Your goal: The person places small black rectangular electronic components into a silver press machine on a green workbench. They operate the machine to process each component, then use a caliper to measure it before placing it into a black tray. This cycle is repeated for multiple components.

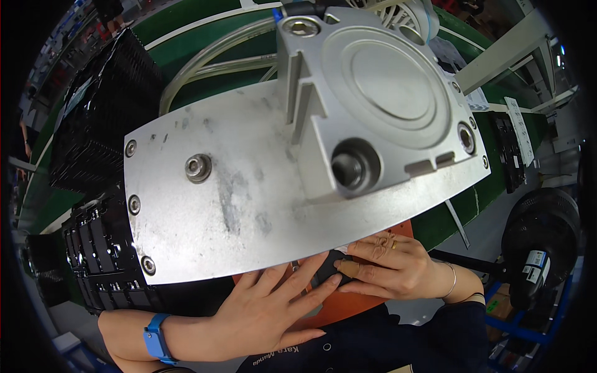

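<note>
A small black part (pixel 326 268) lies between my hands over an orange plate (pixel 348 306), just below the edge of a silver press. My right hand (pixel 388 267) has its fingers bent and pressed together at this part, with a tan cover on one fingertip. A bit of something white shows by its fingers, too small to name. My left hand (pixel 267 308) is open, its fingers stretched out and spread, one fingertip touching the black part. The metal edge hides the other left fingertips and whatever sits beneath it.
The press's broad metal plate (pixel 205 242) and its air cylinder (pixel 385 93) fill the middle, close above my hands. Black trays (pixel 99 112) stand stacked at left, with black parts (pixel 96 248) nearer. Clear hoses (pixel 217 65) curve behind. A black round object (pixel 541 217) is at right.
</note>
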Available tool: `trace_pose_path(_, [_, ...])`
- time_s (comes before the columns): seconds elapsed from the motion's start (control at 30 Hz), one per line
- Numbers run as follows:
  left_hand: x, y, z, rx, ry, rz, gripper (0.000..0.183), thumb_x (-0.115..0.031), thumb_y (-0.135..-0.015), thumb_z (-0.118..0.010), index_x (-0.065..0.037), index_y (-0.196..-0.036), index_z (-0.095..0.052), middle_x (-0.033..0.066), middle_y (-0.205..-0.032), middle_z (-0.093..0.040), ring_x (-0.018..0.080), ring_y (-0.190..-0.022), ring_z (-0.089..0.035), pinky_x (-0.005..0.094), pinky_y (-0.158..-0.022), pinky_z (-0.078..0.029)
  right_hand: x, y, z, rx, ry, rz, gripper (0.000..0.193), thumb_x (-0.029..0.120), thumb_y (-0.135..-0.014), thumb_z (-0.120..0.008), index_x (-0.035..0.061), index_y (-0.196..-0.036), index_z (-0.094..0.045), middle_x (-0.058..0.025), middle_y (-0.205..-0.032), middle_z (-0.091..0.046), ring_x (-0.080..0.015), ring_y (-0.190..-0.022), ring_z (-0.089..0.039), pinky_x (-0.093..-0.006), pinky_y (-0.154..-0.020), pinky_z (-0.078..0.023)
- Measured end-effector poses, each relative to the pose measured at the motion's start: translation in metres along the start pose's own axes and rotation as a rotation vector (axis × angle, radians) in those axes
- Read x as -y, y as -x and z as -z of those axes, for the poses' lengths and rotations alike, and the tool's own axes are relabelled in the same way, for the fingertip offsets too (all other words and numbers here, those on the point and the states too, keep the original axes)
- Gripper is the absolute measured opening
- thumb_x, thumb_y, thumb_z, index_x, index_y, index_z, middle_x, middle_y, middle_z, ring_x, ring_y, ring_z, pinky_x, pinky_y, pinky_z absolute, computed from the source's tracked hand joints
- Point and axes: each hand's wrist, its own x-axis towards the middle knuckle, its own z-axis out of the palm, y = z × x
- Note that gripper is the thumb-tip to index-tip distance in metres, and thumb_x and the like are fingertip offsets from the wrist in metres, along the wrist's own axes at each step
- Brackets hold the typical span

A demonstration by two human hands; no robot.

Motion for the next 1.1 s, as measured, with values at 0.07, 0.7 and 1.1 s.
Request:
trace_pose_path(0.07, [-0.001,0.000,0.000,0.008,-0.010,0.006,0.072,-0.072,-0.087,-0.055,-0.025,-0.141,-0.055,0.0170,-0.158,-0.030,0.0442,-0.149,-0.016,0.0625,-0.118,-0.011,0.000,0.000,0.000,0.006,-0.003,-0.001,0.032,0.029,-0.079,-0.081,0.0051,-0.098,-0.074,-0.0127,-0.115,-0.067,-0.0300,-0.117,-0.065,-0.0388,-0.097,-0.055])
trace_pose_path(0.7, [0.000,-0.001,0.003,-0.015,0.047,-0.008,0.072,-0.064,-0.083,-0.065,-0.025,-0.143,-0.053,0.0188,-0.156,-0.032,0.0451,-0.139,-0.030,0.0643,-0.105,-0.034,0.001,-0.002,0.002,-0.021,0.049,0.033,0.033,0.029,-0.077,-0.083,0.0031,-0.094,-0.074,-0.0145,-0.114,-0.068,-0.0303,-0.111,-0.068,-0.0386,-0.092,-0.058])
trace_pose_path(1.1, [-0.002,0.000,0.007,-0.009,0.022,-0.004,0.069,-0.064,-0.087,-0.062,-0.021,-0.140,-0.056,0.0190,-0.157,-0.031,0.0480,-0.147,-0.019,0.0658,-0.113,-0.023,0.029,-0.001,0.007,0.113,-0.296,-0.226,0.039,0.014,-0.091,-0.068,0.0016,-0.127,-0.059,-0.0202,-0.143,-0.046,-0.0364,-0.138,-0.044,-0.0459,-0.110,-0.042])
